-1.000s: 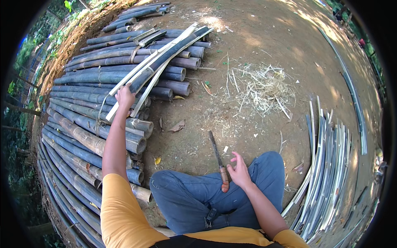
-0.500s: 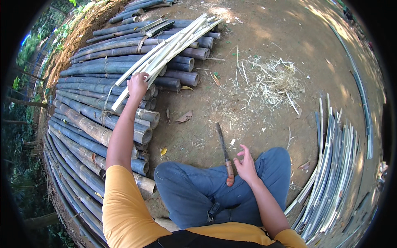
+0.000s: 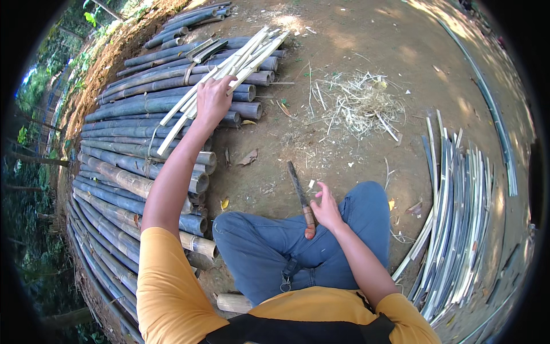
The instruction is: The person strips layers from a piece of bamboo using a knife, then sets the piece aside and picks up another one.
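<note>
Both hands are busy with different things. Reaching far forward, the left hand [image 3: 213, 100] lies palm-down with fingers curled over a bundle of pale split bamboo strips [image 3: 229, 69]; whether the fingers close right around the strips is hidden by the back of the hand. Those strips lie slantwise across the top of a stack of grey-green bamboo poles [image 3: 143, 114], their upper ends fanning toward the bare earth. Close to the body, the right hand [image 3: 326, 209] rests on the right knee with its fingers loosely spread, touching the reddish handle of a long knife [image 3: 302, 198]; the grip looks slack, and the dark blade points away over the dirt [image 3: 344, 143]. Most of the handle shows, its butt lying against the blue trousers. The two hands are well apart. Beyond the knife lies a scatter of dry shavings [image 3: 358, 103], and on the right a heap of flat bamboo slats [image 3: 458, 218], its lower end cut off by the rim.
</note>
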`<state>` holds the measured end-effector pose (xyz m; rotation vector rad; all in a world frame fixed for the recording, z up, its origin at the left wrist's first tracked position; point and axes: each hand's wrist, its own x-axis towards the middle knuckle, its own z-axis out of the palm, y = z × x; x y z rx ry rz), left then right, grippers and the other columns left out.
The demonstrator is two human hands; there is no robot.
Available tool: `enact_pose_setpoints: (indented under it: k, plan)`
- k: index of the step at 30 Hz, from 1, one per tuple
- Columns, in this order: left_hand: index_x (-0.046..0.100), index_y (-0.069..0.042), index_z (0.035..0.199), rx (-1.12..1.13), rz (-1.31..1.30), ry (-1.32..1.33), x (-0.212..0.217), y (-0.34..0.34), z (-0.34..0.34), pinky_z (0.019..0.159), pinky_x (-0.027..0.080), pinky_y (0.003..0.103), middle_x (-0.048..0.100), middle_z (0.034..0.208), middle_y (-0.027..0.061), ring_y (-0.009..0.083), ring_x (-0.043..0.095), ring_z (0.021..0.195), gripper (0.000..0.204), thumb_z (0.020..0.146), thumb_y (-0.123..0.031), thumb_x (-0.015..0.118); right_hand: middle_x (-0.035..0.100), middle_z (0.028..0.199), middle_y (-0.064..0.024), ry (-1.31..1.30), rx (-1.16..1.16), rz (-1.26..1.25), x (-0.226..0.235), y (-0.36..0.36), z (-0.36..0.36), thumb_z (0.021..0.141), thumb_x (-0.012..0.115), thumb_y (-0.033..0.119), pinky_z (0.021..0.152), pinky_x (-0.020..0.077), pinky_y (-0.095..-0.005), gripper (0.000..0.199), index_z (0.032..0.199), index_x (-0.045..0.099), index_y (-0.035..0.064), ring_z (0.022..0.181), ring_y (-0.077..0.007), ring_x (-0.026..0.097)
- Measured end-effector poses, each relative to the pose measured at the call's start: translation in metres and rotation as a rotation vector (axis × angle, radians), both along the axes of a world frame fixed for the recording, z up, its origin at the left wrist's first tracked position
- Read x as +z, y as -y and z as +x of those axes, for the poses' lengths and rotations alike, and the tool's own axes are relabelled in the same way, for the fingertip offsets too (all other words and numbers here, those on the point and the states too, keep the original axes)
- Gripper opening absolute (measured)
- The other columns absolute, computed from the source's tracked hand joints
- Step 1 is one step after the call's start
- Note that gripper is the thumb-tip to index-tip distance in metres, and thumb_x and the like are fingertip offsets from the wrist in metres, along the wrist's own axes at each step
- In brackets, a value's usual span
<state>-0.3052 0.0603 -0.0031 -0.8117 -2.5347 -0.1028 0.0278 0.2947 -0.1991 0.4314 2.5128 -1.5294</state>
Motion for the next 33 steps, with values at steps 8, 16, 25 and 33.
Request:
enact_pose_setpoints:
  k: [8, 16, 25, 33]
  plan:
    - [0.068, -0.020, 0.105, -0.248, -0.266, -0.037, 0.054, -0.094, 0.055, 0.084, 0.041, 0.040, 0.071, 0.080, 0.0000, 0.0214, 0.063, 0.090, 0.027, 0.080, -0.009, 0.067, 0.057, 0.106, -0.0184, -0.151, -0.046, -0.063, 0.001, -0.006, 0.009, 0.085, 0.063, 0.008, 0.092, 0.0480, -0.0425, 0.066, 0.144, 0.033, 0.0022, 0.101, -0.0337, 0.060]
    - [0.063, -0.020, 0.108, -0.290, -0.117, 0.085, 0.052, -0.097, 0.122, 0.086, 0.041, 0.040, 0.071, 0.083, -0.0034, 0.0188, 0.064, 0.089, 0.033, 0.077, -0.011, 0.071, 0.059, 0.108, -0.0197, -0.133, -0.073, -0.148, -0.006, -0.002, 0.007, 0.084, 0.065, 0.011, 0.093, 0.0473, -0.0429, 0.062, 0.139, 0.038, 0.0007, 0.103, -0.0345, 0.059]
    - [0.067, -0.019, 0.101, -0.243, 0.010, 0.163, 0.001, -0.021, 0.225, 0.086, 0.040, 0.037, 0.070, 0.084, -0.0053, 0.0172, 0.061, 0.087, 0.036, 0.067, -0.009, 0.076, 0.050, 0.132, -0.0329, 0.303, 0.149, 0.304, 0.004, 0.041, 0.014, 0.082, 0.073, 0.028, 0.102, 0.0476, -0.0466, 0.079, 0.140, 0.032, -0.0051, 0.119, -0.0442, 0.057]
    - [0.070, -0.016, 0.089, -0.212, 0.301, 0.232, -0.032, 0.009, 0.308, 0.088, 0.040, 0.037, 0.070, 0.082, -0.0035, 0.0187, 0.061, 0.084, 0.031, 0.061, -0.005, 0.077, 0.068, 0.111, -0.0249, 0.395, 0.196, 0.525, -0.052, 0.067, 0.021, 0.080, 0.079, 0.019, 0.096, 0.0519, -0.0440, 0.063, 0.122, 0.036, 0.0013, 0.112, -0.0391, 0.064]
